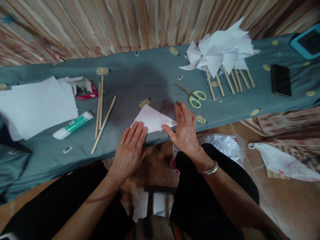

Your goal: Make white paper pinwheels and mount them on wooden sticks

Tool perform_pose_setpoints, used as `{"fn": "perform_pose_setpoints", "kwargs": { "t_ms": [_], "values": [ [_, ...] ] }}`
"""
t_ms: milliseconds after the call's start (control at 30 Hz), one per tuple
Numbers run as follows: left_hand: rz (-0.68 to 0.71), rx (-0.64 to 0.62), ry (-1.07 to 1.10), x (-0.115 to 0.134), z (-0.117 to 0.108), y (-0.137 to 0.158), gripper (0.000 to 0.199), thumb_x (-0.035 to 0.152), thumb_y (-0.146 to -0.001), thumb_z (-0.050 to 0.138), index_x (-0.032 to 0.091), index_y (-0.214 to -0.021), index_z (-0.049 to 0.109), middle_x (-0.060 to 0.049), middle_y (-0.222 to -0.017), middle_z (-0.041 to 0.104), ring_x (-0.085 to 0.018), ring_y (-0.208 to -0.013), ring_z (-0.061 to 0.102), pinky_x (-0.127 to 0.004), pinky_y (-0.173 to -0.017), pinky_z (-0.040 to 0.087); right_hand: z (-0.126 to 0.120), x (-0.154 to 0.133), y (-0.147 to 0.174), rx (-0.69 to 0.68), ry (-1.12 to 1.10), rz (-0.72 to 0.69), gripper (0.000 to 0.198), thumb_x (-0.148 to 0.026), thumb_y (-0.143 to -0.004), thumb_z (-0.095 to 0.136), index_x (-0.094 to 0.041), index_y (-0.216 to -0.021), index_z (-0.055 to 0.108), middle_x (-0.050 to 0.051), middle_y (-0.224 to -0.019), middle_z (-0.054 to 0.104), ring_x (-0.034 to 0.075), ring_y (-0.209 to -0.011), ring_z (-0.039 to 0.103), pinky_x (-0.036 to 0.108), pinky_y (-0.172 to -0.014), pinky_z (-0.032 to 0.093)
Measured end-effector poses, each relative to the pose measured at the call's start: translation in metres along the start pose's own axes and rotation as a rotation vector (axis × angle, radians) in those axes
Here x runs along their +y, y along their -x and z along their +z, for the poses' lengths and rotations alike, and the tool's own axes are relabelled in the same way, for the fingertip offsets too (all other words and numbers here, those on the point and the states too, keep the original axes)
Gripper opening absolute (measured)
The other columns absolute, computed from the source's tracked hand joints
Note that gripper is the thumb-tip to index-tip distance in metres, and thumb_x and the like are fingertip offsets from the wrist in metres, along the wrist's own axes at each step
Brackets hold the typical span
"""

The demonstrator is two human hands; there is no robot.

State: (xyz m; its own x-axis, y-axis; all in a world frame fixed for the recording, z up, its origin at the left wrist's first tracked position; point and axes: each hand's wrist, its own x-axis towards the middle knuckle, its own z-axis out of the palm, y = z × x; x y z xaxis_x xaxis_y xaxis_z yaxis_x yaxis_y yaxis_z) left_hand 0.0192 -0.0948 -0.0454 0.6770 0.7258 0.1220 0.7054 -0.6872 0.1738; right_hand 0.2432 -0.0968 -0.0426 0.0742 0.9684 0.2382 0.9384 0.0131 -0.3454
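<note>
A folded white paper triangle lies at the front edge of the cloth-covered table. My left hand rests flat on its left corner, fingers stretched out. At the right corner is my right hand, thumb and fingers apart, with the thumb touching the paper. Just beyond that hand lie scissors with green handles. To the left, several thin wooden sticks lie loose beside a green and white glue tube. Part of the paper's left corner is hidden under my fingers.
White paper pinwheels on sticks lie piled at the back right, near a black phone and a blue-framed device. At the left are white paper sheets and a small red box of metal pieces. Plastic bags lie on the floor.
</note>
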Motion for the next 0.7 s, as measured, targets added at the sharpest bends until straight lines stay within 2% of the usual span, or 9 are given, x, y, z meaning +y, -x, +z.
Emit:
{"fn": "perform_pose_setpoints", "kwargs": {
  "t_ms": [200,467,600,700],
  "values": [
    [-0.005,0.016,0.032,-0.001,0.002,0.0,0.075,0.027,-0.093,0.055,0.014,-0.158,0.018,-0.019,-0.159,0.034,-0.033,-0.15,0.027,-0.053,-0.12,0.028,-0.005,0.021,0.004,0.027,0.002,0.046,0.069,-0.055,-0.095,0.048,-0.016,-0.15,0.033,0.023,-0.156,0.037,0.034,-0.146,0.033,0.057,-0.114,0.031],
    [0.013,0.02,-0.01,-0.002,0.002,-0.001,0.068,0.027,-0.093,0.054,0.009,-0.154,0.028,-0.022,-0.157,0.037,-0.034,-0.149,0.028,-0.053,-0.119,0.029,-0.008,0.047,0.009,0.077,0.008,0.058,0.061,-0.047,-0.097,0.046,-0.014,-0.147,0.037,0.024,-0.155,0.037,0.033,-0.146,0.033,0.056,-0.112,0.033],
    [-0.002,0.007,-0.002,0.0,0.002,0.0,0.067,0.025,-0.092,0.055,0.007,-0.152,0.032,-0.022,-0.158,0.035,-0.034,-0.15,0.027,-0.053,-0.12,0.028,-0.012,0.038,0.007,0.09,0.027,0.042,0.052,-0.036,-0.099,0.042,-0.014,-0.146,0.041,0.023,-0.156,0.036,0.033,-0.146,0.034,0.057,-0.113,0.032],
    [-0.01,0.012,-0.013,0.001,0.002,0.0,0.066,0.024,-0.091,0.056,0.007,-0.151,0.035,-0.022,-0.158,0.036,-0.034,-0.15,0.027,-0.053,-0.12,0.028,-0.012,0.021,0.003,0.072,-0.024,-0.015,0.048,-0.034,-0.1,0.038,-0.014,-0.143,0.046,0.021,-0.153,0.043,0.031,-0.143,0.039,0.054,-0.113,0.034]
  ]
}}
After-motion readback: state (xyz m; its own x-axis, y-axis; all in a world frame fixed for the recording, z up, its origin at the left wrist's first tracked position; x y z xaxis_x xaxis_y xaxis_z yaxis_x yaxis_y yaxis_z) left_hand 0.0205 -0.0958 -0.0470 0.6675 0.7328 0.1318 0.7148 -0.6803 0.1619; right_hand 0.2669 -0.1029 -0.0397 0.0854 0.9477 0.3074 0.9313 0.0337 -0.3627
